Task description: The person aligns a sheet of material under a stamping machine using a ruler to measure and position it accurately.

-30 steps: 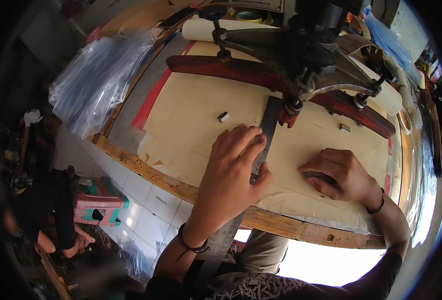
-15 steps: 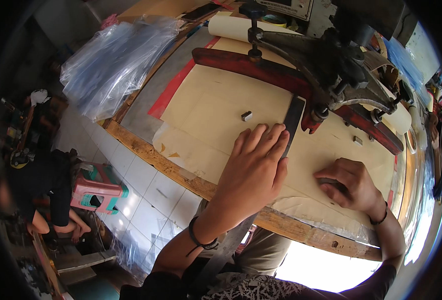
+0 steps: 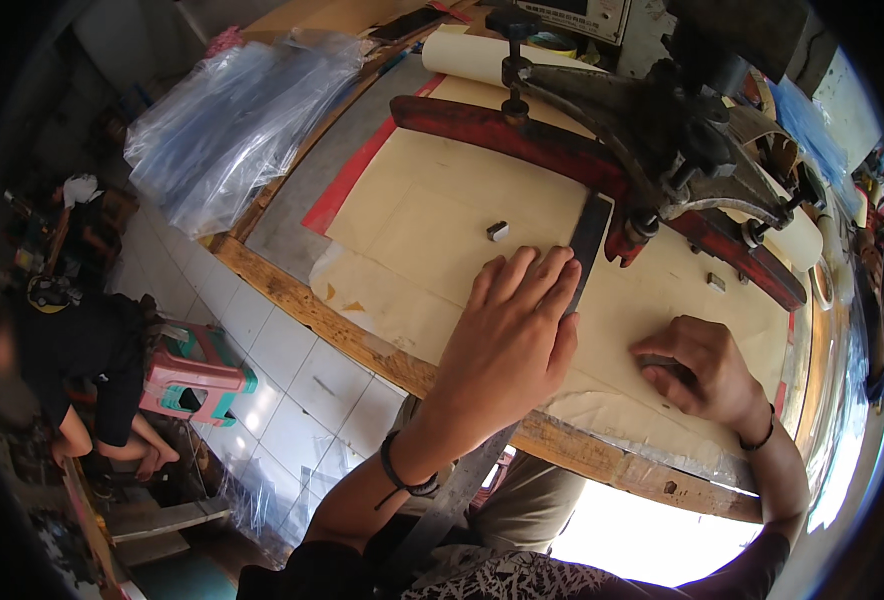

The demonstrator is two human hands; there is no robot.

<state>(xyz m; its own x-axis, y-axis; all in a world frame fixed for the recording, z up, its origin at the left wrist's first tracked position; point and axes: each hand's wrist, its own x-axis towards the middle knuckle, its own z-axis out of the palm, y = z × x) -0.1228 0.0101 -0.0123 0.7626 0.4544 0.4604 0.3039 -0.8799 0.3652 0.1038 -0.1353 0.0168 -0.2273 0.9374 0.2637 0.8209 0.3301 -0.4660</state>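
My left hand [image 3: 512, 335] lies palm down with its fingers stretched out, resting on the cream sheet [image 3: 442, 190] and along the edge of a long dark metal bar [image 3: 590, 245]. The bar runs from the red clamp beam back under my hand and out past the near table edge. To the right, my right hand [image 3: 702, 370] is curled low over the sheet. Something dark shows between its thumb and fingers, too hidden to name. A small metal block [image 3: 498, 231] lies just beyond my left fingertips, and another small block [image 3: 716, 282] sits beyond my right hand.
A red beam [image 3: 522, 135] under a dark metal press arm [image 3: 602, 95] spans the table's far side. Clear plastic sheets [image 3: 242, 130] lie at the left. The wooden table edge [image 3: 302, 310] is nearest me. A person [image 3: 82, 370] sits low at left, beside a pink and green stool [image 3: 197, 375].
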